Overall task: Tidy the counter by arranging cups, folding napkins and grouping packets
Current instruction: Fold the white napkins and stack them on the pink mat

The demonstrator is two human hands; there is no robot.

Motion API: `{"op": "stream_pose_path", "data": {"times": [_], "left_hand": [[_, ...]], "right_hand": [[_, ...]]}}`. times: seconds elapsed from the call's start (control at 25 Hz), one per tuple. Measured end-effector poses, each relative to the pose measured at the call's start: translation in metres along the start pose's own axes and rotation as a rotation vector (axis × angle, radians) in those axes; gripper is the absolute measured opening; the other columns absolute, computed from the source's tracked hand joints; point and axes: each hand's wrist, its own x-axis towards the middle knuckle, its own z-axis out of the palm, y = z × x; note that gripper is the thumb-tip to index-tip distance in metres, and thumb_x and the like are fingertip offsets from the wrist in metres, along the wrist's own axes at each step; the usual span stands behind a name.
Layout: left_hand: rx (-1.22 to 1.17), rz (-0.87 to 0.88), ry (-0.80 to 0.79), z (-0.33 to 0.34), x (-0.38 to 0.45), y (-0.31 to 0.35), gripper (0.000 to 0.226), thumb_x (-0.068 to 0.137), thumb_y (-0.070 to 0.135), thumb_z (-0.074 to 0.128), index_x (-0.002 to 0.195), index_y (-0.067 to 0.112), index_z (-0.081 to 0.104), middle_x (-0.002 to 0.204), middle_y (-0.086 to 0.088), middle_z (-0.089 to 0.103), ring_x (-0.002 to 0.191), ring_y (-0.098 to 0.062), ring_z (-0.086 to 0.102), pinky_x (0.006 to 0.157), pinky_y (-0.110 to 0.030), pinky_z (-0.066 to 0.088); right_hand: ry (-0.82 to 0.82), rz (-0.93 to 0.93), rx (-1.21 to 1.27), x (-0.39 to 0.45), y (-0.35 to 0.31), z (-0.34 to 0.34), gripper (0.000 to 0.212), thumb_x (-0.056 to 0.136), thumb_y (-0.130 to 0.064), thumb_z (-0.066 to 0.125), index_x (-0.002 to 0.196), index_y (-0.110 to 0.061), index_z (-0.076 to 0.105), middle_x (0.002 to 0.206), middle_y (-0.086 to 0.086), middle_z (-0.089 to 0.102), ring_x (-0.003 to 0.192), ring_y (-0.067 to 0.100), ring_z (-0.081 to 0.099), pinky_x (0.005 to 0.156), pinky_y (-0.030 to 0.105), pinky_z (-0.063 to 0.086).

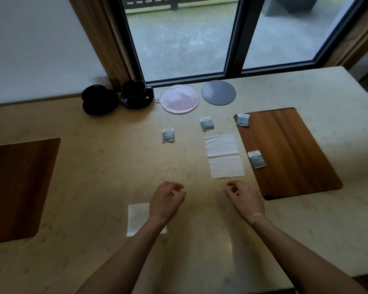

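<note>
cups (119,96): 2 (black, on saucers) | packets (168,135): 4 | napkins (224,155): 2 | left hand (166,200), right hand (244,198): loosely curled, empty

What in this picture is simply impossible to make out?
- Head view: print on the four packets, such as this packet, is too small and blurred to read.
- Folded napkin: its right part is hidden under the left hand and forearm.
- Left wooden mat: cut off by the frame's left edge.
- Black cups: contents too dark to tell.
</note>
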Motion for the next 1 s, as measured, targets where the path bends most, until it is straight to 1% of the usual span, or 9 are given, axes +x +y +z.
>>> {"op": "stream_pose_path", "data": {"times": [0.12, 0.32, 0.4, 0.48, 0.6, 0.68, 0.84, 0.92, 1.0], "left_hand": [[0.024, -0.02, -0.012, 0.017, 0.023, 0.019, 0.017, 0.083, 0.032, 0.069, 0.099, 0.026, 0.071, 0.094, 0.008, 0.066, 0.085, -0.011, 0.058, 0.078, -0.03, 0.048], [0.094, -0.036, -0.037, 0.039, 0.057, 0.044, 0.02, 0.086, 0.038, 0.065, 0.104, 0.031, 0.07, 0.1, 0.011, 0.065, 0.092, -0.012, 0.056, 0.083, -0.035, 0.048], [0.152, -0.028, -0.052, 0.046, 0.07, 0.052, 0.022, 0.088, 0.039, 0.063, 0.108, 0.031, 0.069, 0.104, 0.009, 0.066, 0.096, -0.013, 0.056, 0.086, -0.037, 0.048], [0.21, -0.029, -0.05, 0.056, 0.083, 0.06, 0.024, 0.089, 0.04, 0.062, 0.11, 0.03, 0.069, 0.107, 0.007, 0.066, 0.1, -0.014, 0.055, 0.088, -0.038, 0.047], [0.284, -0.02, -0.03, 0.068, 0.102, 0.074, 0.026, 0.088, 0.039, 0.064, 0.11, 0.028, 0.07, 0.111, 0.005, 0.068, 0.102, -0.017, 0.057, 0.09, -0.04, 0.048], [0.323, 0.0, -0.007, 0.075, 0.117, 0.081, 0.025, 0.087, 0.037, 0.066, 0.109, 0.026, 0.071, 0.111, 0.002, 0.07, 0.101, -0.02, 0.059, 0.088, -0.04, 0.05], [0.399, 0.029, 0.021, 0.084, 0.138, 0.089, 0.022, 0.087, 0.033, 0.067, 0.106, 0.024, 0.073, 0.107, -0.001, 0.071, 0.095, -0.022, 0.061, 0.083, -0.04, 0.052], [0.424, 0.031, 0.005, 0.088, 0.143, 0.089, 0.019, 0.087, 0.032, 0.067, 0.102, 0.024, 0.075, 0.104, -0.002, 0.072, 0.089, -0.022, 0.061, 0.08, -0.041, 0.054], [0.422, 0.03, -0.008, 0.091, 0.146, 0.09, 0.015, 0.087, 0.03, 0.068, 0.098, 0.023, 0.076, 0.1, -0.002, 0.072, 0.086, -0.021, 0.061, 0.078, -0.041, 0.054]], "right_hand": [[0.005, -0.04, -0.012, 0.02, 0.015, -0.021, 0.031, 0.093, -0.04, 0.057, 0.119, -0.025, 0.063, 0.106, -0.003, 0.068, 0.089, 0.013, 0.062, 0.074, 0.031, 0.052], [-0.007, -0.111, -0.096, 0.062, 0.034, -0.044, 0.032, 0.093, -0.041, 0.056, 0.121, -0.027, 0.063, 0.112, -0.003, 0.067, 0.095, 0.016, 0.063, 0.077, 0.033, 0.054], [-0.022, -0.144, -0.123, 0.079, 0.038, -0.046, 0.032, 0.094, -0.04, 0.056, 0.123, -0.026, 0.062, 0.118, -0.002, 0.065, 0.101, 0.017, 0.062, 0.082, 0.036, 0.055], [-0.048, -0.168, -0.152, 0.097, 0.041, -0.048, 0.032, 0.095, -0.038, 0.054, 0.124, -0.027, 0.061, 0.127, -0.001, 0.062, 0.111, 0.02, 0.059, 0.089, 0.04, 0.054], [-0.049, -0.212, -0.2, 0.122, 0.043, -0.048, 0.031, 0.096, -0.035, 0.054, 0.126, -0.028, 0.061, 0.134, -0.001, 0.058, 0.122, 0.021, 0.054, 0.098, 0.039, 0.047], [-0.02, -0.236, -0.219, 0.139, 0.044, -0.051, 0.03, 0.096, -0.033, 0.055, 0.125, -0.027, 0.062, 0.131, 0.0, 0.059, 0.119, 0.02, 0.055, 0.097, 0.035, 0.047], [0.041, -0.352, -0.388, 0.167, 0.044, -0.052, 0.029, 0.093, -0.033, 0.06, 0.121, -0.028, 0.065, 0.112, 0.0, 0.065, 0.1, 0.018, 0.056, 0.082, 0.028, 0.05], [0.047, -0.388, -0.462, 0.174, 0.042, -0.05, 0.024, 0.093, -0.035, 0.058, 0.113, -0.03, 0.069, 0.103, -0.002, 0.066, 0.09, 0.016, 0.055, 0.074, 0.026, 0.049], [0.03, -0.418, -0.51, 0.178, 0.042, -0.048, 0.021, 0.093, -0.037, 0.054, 0.102, -0.03, 0.071, 0.095, -0.004, 0.065, 0.084, 0.015, 0.052, 0.071, 0.028, 0.049]]}}
